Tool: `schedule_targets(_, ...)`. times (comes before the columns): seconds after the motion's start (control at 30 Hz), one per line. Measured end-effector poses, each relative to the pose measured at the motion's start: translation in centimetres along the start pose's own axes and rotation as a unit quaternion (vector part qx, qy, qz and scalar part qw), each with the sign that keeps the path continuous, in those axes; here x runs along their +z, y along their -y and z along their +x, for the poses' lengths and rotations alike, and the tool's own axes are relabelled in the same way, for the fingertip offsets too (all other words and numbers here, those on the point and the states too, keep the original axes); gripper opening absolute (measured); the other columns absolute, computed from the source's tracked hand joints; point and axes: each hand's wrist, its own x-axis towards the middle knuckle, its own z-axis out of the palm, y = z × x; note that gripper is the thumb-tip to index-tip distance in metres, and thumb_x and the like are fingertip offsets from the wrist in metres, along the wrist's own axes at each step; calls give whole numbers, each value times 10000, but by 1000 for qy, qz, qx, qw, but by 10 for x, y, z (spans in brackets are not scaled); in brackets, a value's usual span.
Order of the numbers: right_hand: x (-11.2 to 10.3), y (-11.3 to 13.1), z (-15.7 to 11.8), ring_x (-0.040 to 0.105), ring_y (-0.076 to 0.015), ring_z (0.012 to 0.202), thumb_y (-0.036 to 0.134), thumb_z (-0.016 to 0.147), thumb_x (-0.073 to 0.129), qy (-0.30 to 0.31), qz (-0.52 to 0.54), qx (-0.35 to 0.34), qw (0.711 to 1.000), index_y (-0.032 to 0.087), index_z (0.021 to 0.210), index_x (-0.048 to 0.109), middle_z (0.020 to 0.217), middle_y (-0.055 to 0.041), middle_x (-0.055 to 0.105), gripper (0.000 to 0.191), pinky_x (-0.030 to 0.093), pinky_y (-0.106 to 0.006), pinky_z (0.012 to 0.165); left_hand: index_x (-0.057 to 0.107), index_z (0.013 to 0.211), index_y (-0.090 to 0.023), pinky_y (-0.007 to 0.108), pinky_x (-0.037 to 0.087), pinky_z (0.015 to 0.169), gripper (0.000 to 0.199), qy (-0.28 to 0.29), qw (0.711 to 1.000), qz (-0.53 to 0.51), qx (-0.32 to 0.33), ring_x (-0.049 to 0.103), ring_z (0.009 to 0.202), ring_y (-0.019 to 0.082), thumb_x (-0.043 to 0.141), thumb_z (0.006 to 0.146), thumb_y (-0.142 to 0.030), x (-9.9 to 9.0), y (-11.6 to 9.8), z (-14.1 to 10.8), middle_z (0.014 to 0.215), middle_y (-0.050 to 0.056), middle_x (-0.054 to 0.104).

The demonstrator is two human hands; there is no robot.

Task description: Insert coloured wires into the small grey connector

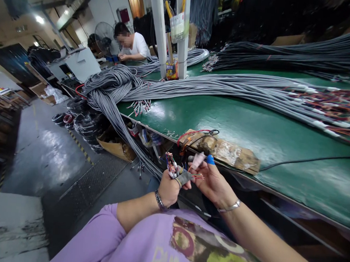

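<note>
My left hand (pixel 173 184), with a grey covering on its thumb, is closed round a bundle of wire ends (pixel 172 164) with copper and coloured strands. Just right of it is my right hand (pixel 214 185), its fingers bent round thin coloured wires (pixel 198 175). Blue tape wraps its thumb tip, and a pale covering is on a finger. Both hands are close together in front of the table edge. Beyond them, a taped brown board (pixel 221 150) with red and black leads lies on the green table (pixel 170 114).
Grey cables (pixel 202 87) run along the table and hang over its left edge. Black cables (pixel 276 58) lie at the back right. A white post (pixel 183 39) rises from the table. A person in white (pixel 139 45) sits at the far end. A cardboard box (pixel 118 148) stands below.
</note>
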Motion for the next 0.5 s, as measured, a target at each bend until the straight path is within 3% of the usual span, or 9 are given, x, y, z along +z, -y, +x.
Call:
schedule_targets(0.17, -2, 8, -4, 625, -158, 654, 598, 793, 614, -1, -30, 31, 999, 205, 882, 675, 841, -62, 698, 407, 531, -276, 579, 571, 547, -142, 219, 354, 460, 385, 7, 1000, -12, -9, 480, 438, 85, 748, 674, -459, -4, -4, -10, 478, 7, 564)
schedule_targets(0.37, 6, 15, -6, 590, -137, 603, 349, 789, 701, -11, -70, 16, 997, 202, 869, 692, 749, -21, 683, 168, 510, -258, 575, 563, 544, -141, 220, 334, 438, 356, 34, 997, -54, -47, 462, 413, 86, 761, 654, -416, 1, -15, -15, 455, 9, 555)
schedule_targets(0.5, 1, 9, -5, 563, -138, 586, 441, 789, 683, -33, -71, -14, 997, 202, 794, 693, 679, -11, 652, 239, 494, -261, 560, 558, 549, -142, 219, 337, 434, 378, 25, 996, -58, -59, 457, 407, 85, 769, 623, -446, 8, -15, -12, 443, 8, 547)
